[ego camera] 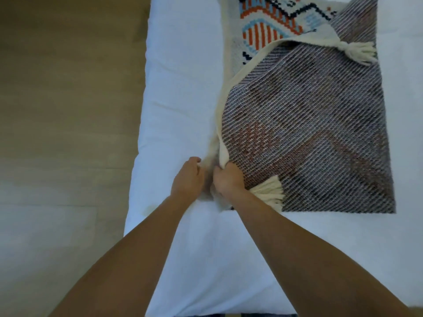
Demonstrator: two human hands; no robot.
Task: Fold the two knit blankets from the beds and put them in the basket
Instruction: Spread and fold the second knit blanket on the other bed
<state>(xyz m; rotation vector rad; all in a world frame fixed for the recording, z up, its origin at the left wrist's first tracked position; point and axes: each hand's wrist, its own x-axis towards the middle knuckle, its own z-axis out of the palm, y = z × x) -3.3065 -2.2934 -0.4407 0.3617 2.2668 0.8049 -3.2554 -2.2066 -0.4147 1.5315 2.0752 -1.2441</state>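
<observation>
Gripping the cream border of the blanket, the right hand has its fingers curled tight round a bunched fold of that edge, near the middle of the bed. The left hand lies just beside it, toward the bed's left edge. Its fingers are also curled and pinch a bit of the same cream knit at the fingertips; how much cloth it holds I cannot tell, as the knuckles hide it. The two hands are nearly touching, and both forearms reach in from the bed's near end. The blanket lies flat on the bed's right half, folded over so that its striped grey-and-brown underside faces up. Farther up the bed the patterned face shows, with orange, pale blue and black zigzags on cream. The border runs as a raised, curving ridge from the hands up the bed to the far tassel, which lies on the grey underside. A near tassel fans out on the blanket just right of the right hand, touching the wrist. The blanket's near edge lies straight across the bed. A white sheet, lightly creased, covers the bed and shows on every side of the blanket. Wood floor shows beyond the bed's left edge.
</observation>
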